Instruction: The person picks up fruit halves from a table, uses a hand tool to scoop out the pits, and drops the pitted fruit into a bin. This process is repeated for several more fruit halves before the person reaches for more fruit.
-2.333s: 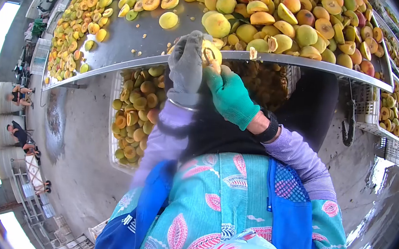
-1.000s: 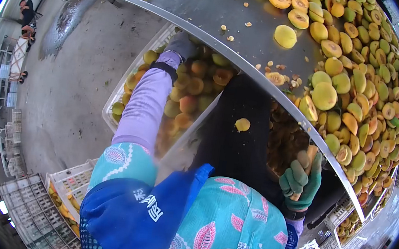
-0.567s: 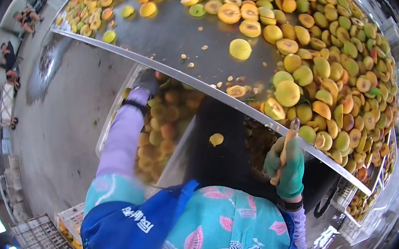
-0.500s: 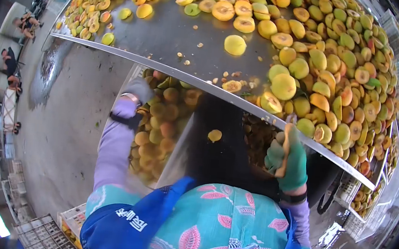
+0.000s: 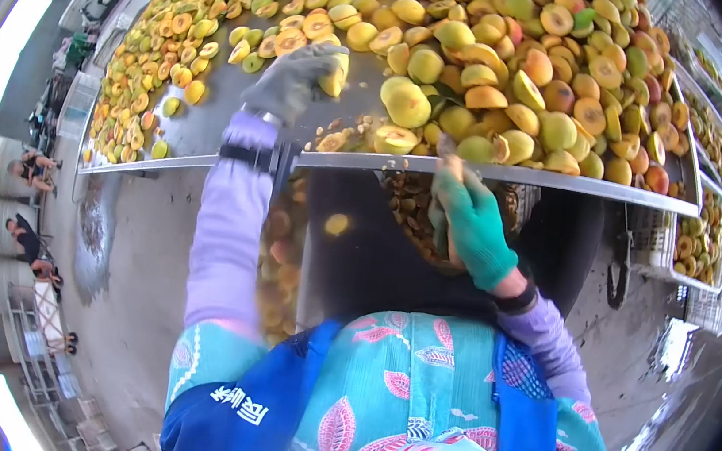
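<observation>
My left hand (image 5: 291, 82), in a grey glove, is over the metal table, its fingers closed round a yellow peach (image 5: 334, 76). My right hand (image 5: 473, 227), in a green glove, grips a slim tool with a wooden handle (image 5: 451, 166). The tool's small tip points up at the table's front rim (image 5: 509, 176); the rest of the handle is partly hidden by the fingers. Just beyond the tip lie whole and halved peaches (image 5: 476, 149). Loose pits (image 5: 363, 126) are scattered between my two hands.
Peaches are heaped high on the table's right side and spread along its left. Below the rim, a container of peach halves (image 5: 279, 256) stands by my left arm, and brown pits (image 5: 408, 202) lie under my right hand. Crates of peaches (image 5: 700, 237) stand at right.
My left hand has moved up from the container of halves to the table and taken hold of a peach. My right hand stays near the rim with the tool. The view has turned.
</observation>
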Motion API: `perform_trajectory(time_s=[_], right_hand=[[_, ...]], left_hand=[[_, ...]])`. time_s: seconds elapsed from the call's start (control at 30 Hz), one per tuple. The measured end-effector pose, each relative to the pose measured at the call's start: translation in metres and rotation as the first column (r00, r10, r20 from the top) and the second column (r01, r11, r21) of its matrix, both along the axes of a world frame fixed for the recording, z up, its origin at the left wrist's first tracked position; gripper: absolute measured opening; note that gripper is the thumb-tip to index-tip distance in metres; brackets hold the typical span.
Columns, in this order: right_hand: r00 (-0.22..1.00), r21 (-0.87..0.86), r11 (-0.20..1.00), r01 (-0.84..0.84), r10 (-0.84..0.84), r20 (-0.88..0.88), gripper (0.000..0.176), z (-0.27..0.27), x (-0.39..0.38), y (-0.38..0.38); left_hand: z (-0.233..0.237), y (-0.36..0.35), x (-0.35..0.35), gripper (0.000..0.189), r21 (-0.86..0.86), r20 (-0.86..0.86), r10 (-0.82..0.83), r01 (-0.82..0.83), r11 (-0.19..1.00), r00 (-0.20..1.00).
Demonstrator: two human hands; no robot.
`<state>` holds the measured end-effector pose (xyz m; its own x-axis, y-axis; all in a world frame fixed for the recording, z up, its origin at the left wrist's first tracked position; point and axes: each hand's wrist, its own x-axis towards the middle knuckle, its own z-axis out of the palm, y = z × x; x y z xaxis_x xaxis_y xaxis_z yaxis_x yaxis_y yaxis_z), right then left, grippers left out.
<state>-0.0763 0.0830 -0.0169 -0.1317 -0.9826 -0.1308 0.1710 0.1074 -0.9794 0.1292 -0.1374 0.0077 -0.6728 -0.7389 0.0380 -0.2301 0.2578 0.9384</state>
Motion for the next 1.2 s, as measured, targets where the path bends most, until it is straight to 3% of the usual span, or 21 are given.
perform_trajectory(time_s=[0.03, 0.07, 0.1, 0.13, 0.17, 0.2, 0.27, 0.3, 0.33, 0.4, 0.5, 0.57, 0.67, 0.77, 0.8, 0.87, 0.97, 1.07, 1.1, 1.17, 1.2], right_hand=[[0.998, -0.099, 0.994, 0.036, -0.040, -0.044, 0.035, -0.003, 0.004, -0.002], [0.975, -0.143, 0.990, 0.002, -0.033, -0.218, 0.035, -0.002, 0.005, -0.006], [0.922, -0.180, 0.983, -0.042, -0.032, -0.387, 0.034, 0.000, 0.005, -0.010], [0.839, -0.210, 0.974, -0.091, -0.039, -0.543, 0.035, 0.000, 0.005, -0.012], [0.845, -0.201, 0.975, -0.092, -0.031, -0.534, 0.035, -0.003, 0.005, -0.012], [0.851, -0.194, 0.977, -0.089, -0.027, -0.525, 0.035, -0.007, 0.005, -0.013], [0.868, -0.163, 0.983, -0.083, -0.009, -0.497, 0.037, -0.010, 0.003, -0.007], [0.892, -0.171, 0.984, -0.058, -0.026, -0.452, 0.038, -0.012, 0.002, -0.004], [0.914, -0.178, 0.983, -0.033, -0.042, -0.403, 0.038, -0.015, 0.004, -0.001], [0.932, -0.172, 0.985, -0.011, -0.053, -0.360, 0.040, -0.013, 0.005, 0.005], [0.923, -0.149, 0.989, -0.018, -0.041, -0.384, 0.041, -0.008, 0.004, 0.009], [0.916, -0.135, 0.990, -0.032, -0.024, -0.399, 0.041, -0.008, 0.005, 0.011], [0.910, -0.157, 0.987, -0.037, -0.032, -0.413, 0.040, -0.008, 0.010, 0.016], [0.896, -0.081, 0.995, -0.065, 0.022, -0.444, 0.039, -0.007, 0.010, 0.019], [0.902, -0.088, 0.992, -0.087, 0.041, -0.429, 0.039, -0.005, 0.009, 0.020], [0.914, -0.103, 0.986, -0.130, 0.079, -0.398, 0.039, 0.000, 0.005, 0.023], [0.888, -0.107, 0.972, -0.211, 0.145, -0.437, 0.039, 0.001, 0.000, 0.027], [0.973, -0.233, 0.970, -0.074, 0.019, -0.230, 0.040, -0.019, 0.020, 0.024], [0.987, -0.128, 0.989, -0.073, 0.053, -0.149, 0.040, -0.018, 0.024, 0.024], [0.995, 0.085, 0.991, -0.100, 0.098, 0.026, 0.041, -0.013, 0.032, 0.029], [0.978, 0.107, 0.983, -0.147, 0.128, 0.166, 0.041, -0.011, 0.030, 0.031]], left_hand=[[-0.008, 0.035, -0.004, 0.039, 0.117, -0.342, -0.062, 0.108, 0.987, 0.938], [-0.002, 0.057, -0.013, 0.045, 0.425, -0.536, 0.031, 0.238, 0.873, 0.844], [-0.008, 0.075, -0.024, 0.045, 0.206, -0.403, 0.036, 0.053, 0.977, 0.915], [-0.014, 0.091, -0.035, 0.044, -0.058, -0.266, 0.079, -0.098, 0.994, 0.961], [-0.019, 0.103, -0.042, 0.044, -0.336, -0.141, 0.154, -0.194, 0.922, 0.978], [-0.024, 0.110, -0.045, 0.047, -0.446, -0.058, 0.158, -0.167, 0.880, 0.986], [-0.019, 0.121, -0.054, 0.051, -0.499, 0.038, 0.151, -0.112, 0.859, 0.988], [-0.022, 0.125, -0.060, 0.053, 0.047, -0.313, 0.075, -0.063, 0.997, 0.947], [-0.025, 0.130, -0.066, 0.055, 0.532, -0.611, 0.289, 0.112, 0.839, 0.737], [-0.029, 0.136, -0.069, 0.057, 0.053, -0.335, 0.178, -0.170, 0.984, 0.925], [-0.030, 0.145, -0.072, 0.060, 0.048, -0.305, 0.238, -0.235, 0.971, 0.922], [-0.033, 0.148, -0.072, 0.060, 0.503, -0.505, 0.383, -0.096, 0.859, 0.774], [-0.032, 0.155, -0.071, 0.056, 0.563, -0.525, 0.429, -0.078, 0.823, 0.735], [-0.029, 0.163, -0.080, 0.054, 0.480, -0.533, 0.431, -0.160, 0.863, 0.728], [-0.027, 0.169, -0.085, 0.051, 0.199, -0.434, 0.417, -0.366, 0.909, 0.799], [-0.029, 0.166, -0.082, 0.048, 0.000, -0.359, 0.379, -0.406, 0.914, 0.853], [-0.022, 0.167, -0.078, 0.041, -0.020, -0.316, 0.353, -0.379, 0.925, 0.881], [-0.008, 0.169, -0.087, 0.036, 0.230, -0.334, 0.454, -0.396, 0.889, 0.826], [-0.005, 0.168, -0.093, 0.035, 0.327, -0.340, 0.504, -0.402, 0.855, 0.794], [-0.014, 0.166, -0.098, 0.033, 0.165, -0.410, 0.493, -0.469, 0.867, 0.767], [-0.019, 0.164, -0.097, 0.033, 0.096, -0.416, 0.484, -0.492, 0.865, 0.770]])
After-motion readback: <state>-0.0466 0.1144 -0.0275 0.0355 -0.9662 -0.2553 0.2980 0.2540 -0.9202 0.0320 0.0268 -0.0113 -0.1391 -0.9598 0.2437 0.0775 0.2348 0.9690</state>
